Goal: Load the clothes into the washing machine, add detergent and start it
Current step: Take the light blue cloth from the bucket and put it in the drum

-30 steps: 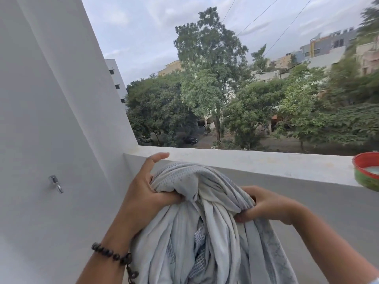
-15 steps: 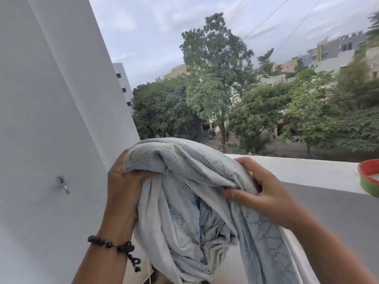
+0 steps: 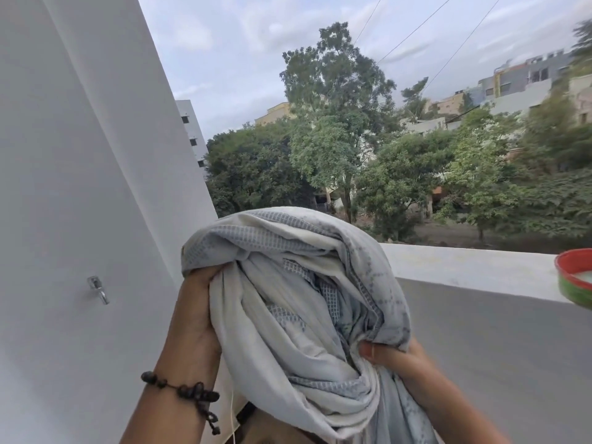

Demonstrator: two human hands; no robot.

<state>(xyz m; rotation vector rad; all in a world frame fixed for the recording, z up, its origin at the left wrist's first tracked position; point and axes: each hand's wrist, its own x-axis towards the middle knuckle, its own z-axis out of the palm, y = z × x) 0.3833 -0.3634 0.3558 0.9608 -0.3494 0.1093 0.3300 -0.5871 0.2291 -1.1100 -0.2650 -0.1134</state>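
A bunched white cloth with a pale blue-grey pattern [image 3: 288, 283] fills the lower middle of the head view, lifted in front of the balcony wall. My left hand [image 3: 195, 302] grips its left side, with the fingers buried in the folds and a dark bead bracelet on the wrist. My right hand [image 3: 390, 357] pinches the lower right fold, the thumb showing on the fabric. No washing machine or detergent is in view.
A white wall [image 3: 80, 187] with a small metal hook [image 3: 99, 290] stands at the left. The white balcony parapet [image 3: 464, 270] runs across behind the cloth. A red and green bowl [image 3: 576, 277] sits on it at the right edge. Trees and buildings lie beyond.
Both hands have raised the cloth bundle higher. My left hand shifted from on top of the cloth to under its left edge, and my right hand dropped to the lower right fold.
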